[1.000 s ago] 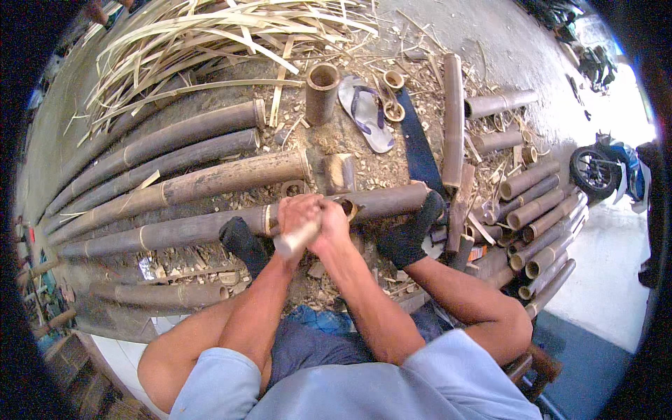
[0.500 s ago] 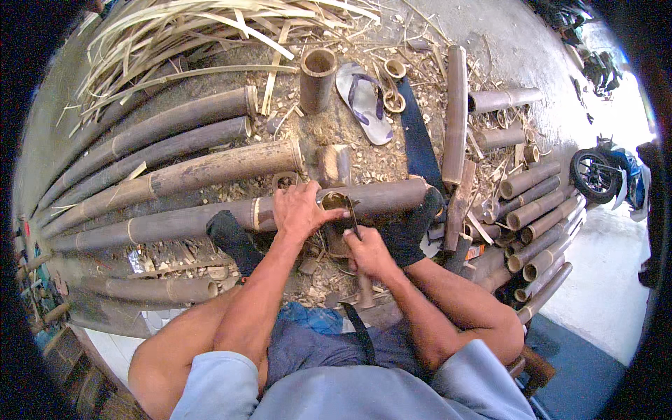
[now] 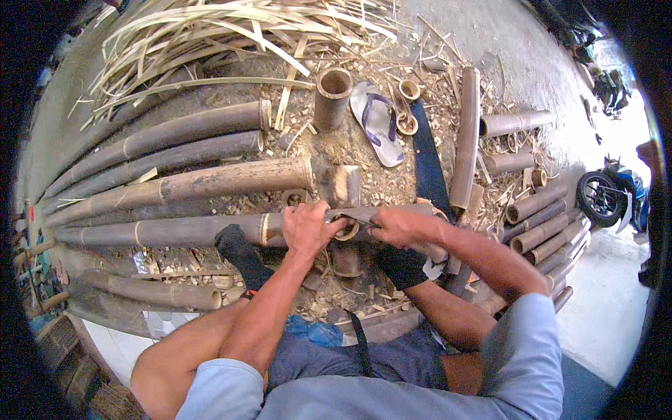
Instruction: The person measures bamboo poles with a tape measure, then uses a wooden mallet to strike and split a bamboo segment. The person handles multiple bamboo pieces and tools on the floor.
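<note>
A long brown bamboo pole (image 3: 199, 233) lies across in front of me, between my two dark-covered feet. My left hand (image 3: 306, 227) is closed at the pole, its thumb against the rim of a short bamboo ring (image 3: 345, 232) with a round opening. From the right, my right hand (image 3: 400, 227) grips a knife, its handle hidden in my fingers. The knife's blade (image 3: 350, 212) points left across the upper edge of the ring, close to my left thumb. Below the ring stands a bamboo stump (image 3: 348, 262).
Several bamboo poles (image 3: 210, 183) lie at the left, with pale split strips (image 3: 224, 31) behind them. An upright bamboo tube (image 3: 331, 101), a flip-flop (image 3: 378, 126) and a dark saw-like blade (image 3: 428, 157) lie beyond my hands. Cut tubes (image 3: 539, 224) pile up at the right amid shavings.
My right hand has swung away from me and to the right, elbow raised, and the knife blade has turned from upright to pointing left. My left hand stays at the ring, which appears tilted differently.
</note>
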{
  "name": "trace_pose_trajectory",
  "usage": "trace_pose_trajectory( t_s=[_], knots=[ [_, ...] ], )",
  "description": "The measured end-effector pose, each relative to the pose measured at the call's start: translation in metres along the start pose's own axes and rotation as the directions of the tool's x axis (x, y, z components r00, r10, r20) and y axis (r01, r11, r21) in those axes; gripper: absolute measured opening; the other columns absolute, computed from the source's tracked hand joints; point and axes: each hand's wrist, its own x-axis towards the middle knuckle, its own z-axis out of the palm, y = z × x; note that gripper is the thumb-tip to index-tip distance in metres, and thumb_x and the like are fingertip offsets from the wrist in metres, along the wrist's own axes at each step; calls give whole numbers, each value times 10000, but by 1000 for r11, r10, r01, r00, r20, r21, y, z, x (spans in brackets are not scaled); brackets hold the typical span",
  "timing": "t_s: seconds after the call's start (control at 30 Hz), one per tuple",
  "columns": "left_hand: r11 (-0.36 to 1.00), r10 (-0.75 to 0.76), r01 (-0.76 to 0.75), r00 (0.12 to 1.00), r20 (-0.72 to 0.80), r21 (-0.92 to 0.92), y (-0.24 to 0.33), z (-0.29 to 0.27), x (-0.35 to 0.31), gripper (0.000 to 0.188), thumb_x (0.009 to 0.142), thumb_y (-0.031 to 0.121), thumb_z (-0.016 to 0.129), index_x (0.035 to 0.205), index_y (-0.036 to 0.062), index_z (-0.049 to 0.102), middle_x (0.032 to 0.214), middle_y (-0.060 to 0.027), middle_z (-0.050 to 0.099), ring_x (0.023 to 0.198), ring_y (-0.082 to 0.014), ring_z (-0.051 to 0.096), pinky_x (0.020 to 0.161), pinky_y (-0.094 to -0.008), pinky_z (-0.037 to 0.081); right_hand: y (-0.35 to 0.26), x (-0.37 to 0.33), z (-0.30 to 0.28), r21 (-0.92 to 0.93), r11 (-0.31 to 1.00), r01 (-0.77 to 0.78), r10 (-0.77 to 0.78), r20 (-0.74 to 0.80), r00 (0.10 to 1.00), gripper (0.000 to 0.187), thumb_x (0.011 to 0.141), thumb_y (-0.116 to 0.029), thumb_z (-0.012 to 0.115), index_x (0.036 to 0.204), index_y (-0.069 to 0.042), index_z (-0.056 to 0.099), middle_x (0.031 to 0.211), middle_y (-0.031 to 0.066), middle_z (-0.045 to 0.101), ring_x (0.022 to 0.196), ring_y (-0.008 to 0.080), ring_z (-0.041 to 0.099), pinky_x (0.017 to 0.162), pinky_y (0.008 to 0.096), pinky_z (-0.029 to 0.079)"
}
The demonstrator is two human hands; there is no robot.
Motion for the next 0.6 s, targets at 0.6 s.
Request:
trace_pose_trajectory(
  t_s=[0.6],
  knots=[
    [985, 106, -147, 924, 368, 85, -34, -27, 5, 981, 512, 800, 790, 1202, 117, 654, 1148, -141, 706, 1112, -321, 662, 943, -482, 496, -73, 4, 166, 743, 667, -58, 475, -364, 801, 421, 977, -387, 612, 909, 28, 607, 671, 126, 590, 628, 221, 568, 597, 438, 465]
  ],
)
